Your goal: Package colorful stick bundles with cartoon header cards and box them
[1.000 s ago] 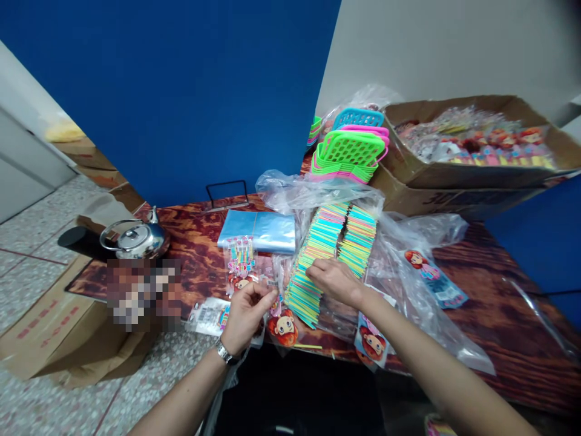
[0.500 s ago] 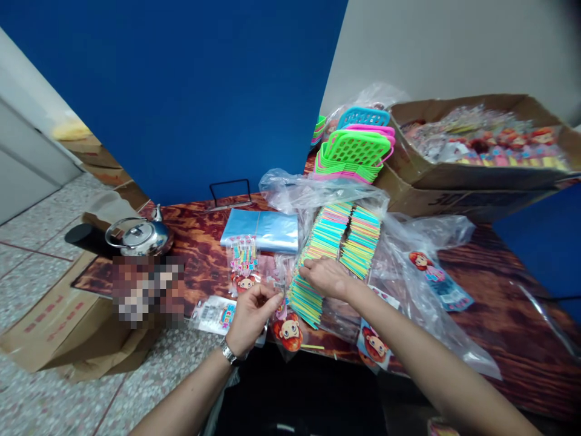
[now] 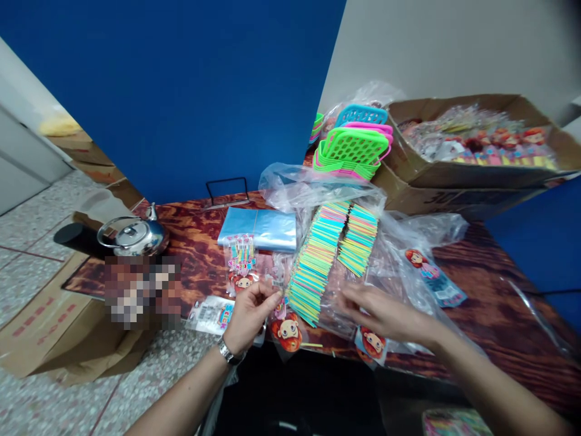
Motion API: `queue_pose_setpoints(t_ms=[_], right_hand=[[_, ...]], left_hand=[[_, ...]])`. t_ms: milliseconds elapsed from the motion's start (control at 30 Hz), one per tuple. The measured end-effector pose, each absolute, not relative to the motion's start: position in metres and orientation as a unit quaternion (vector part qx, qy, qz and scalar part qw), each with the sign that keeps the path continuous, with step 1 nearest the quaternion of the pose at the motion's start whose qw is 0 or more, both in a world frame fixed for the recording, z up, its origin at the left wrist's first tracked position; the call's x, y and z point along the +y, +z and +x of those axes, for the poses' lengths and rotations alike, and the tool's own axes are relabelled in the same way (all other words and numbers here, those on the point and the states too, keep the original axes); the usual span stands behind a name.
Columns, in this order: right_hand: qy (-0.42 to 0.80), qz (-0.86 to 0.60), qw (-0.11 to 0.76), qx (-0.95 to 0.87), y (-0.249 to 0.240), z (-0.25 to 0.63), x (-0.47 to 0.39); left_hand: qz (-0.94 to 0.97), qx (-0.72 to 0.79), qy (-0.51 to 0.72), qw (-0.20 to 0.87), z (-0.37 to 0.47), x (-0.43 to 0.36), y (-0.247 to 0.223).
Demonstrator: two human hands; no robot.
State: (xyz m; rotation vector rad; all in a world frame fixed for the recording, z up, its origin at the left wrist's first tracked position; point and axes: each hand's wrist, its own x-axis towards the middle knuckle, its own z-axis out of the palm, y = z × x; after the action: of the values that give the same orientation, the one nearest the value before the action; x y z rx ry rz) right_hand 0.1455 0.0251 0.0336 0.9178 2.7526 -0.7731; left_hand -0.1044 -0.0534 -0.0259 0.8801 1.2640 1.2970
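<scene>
My left hand (image 3: pixel 249 315), with a watch on its wrist, is closed in a pinch at the edge of a clear plastic bag (image 3: pixel 287 332) printed with a red-haired cartoon girl. Just right of it, thin colored sticks (image 3: pixel 313 266) lie in a long dense row on clear plastic, with a shorter row of sticks (image 3: pixel 359 239) alongside. My right hand (image 3: pixel 376 310) is over the crumpled plastic to the right of the sticks. Motion smears its fingers, so I cannot make out whether they hold anything. One loose yellow stick (image 3: pixel 312 345) lies near the table's front edge.
Behind the sticks stand stacked plastic baskets (image 3: pixel 356 145) and a cardboard box (image 3: pixel 458 178) of packed bags. A blue film stack (image 3: pixel 258 229), a printed bag (image 3: pixel 242 260) and a metal kettle (image 3: pixel 136 236) are to the left. Another cartoon bag (image 3: pixel 436 275) lies right.
My right hand has lifted off the long row of sticks and moved right and slightly toward me. My left hand stays at the bag. The view has shifted a little.
</scene>
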Motion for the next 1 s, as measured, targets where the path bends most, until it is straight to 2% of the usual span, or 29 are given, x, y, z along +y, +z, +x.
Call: queue_pose_setpoints(t_ms=[100, 233, 300, 467, 600, 800, 1000], right_hand=[[-0.372, 0.306, 0.109, 0.87, 0.025, 0.19, -0.013], [-0.268, 0.376, 0.165, 0.871, 0.002, 0.209, -0.046], [-0.203, 0.384, 0.14, 0.89, -0.002, 0.199, -0.046], [-0.048, 0.361, 0.013, 0.931, -0.013, 0.159, -0.011], [0.039, 0.276, -0.012, 0.96, -0.035, 0.142, 0.021], [0.038, 0.256, 0.008, 0.966, -0.049, 0.134, 0.036], [0.021, 0.245, -0.012, 0.969, -0.052, 0.134, 0.039]], left_hand=[[0.37, 0.523, 0.538, 0.548, -0.104, -0.051, -0.029], [0.371, 0.516, 0.527, 0.565, -0.101, -0.049, -0.03], [0.371, 0.509, 0.527, 0.57, -0.099, -0.05, -0.028], [0.382, 0.502, 0.528, 0.569, -0.095, -0.052, -0.025], [0.394, 0.499, 0.515, 0.575, -0.095, -0.056, -0.027], [0.401, 0.515, 0.5, 0.57, -0.096, -0.059, -0.027], [0.401, 0.528, 0.484, 0.571, -0.095, -0.059, -0.025]])
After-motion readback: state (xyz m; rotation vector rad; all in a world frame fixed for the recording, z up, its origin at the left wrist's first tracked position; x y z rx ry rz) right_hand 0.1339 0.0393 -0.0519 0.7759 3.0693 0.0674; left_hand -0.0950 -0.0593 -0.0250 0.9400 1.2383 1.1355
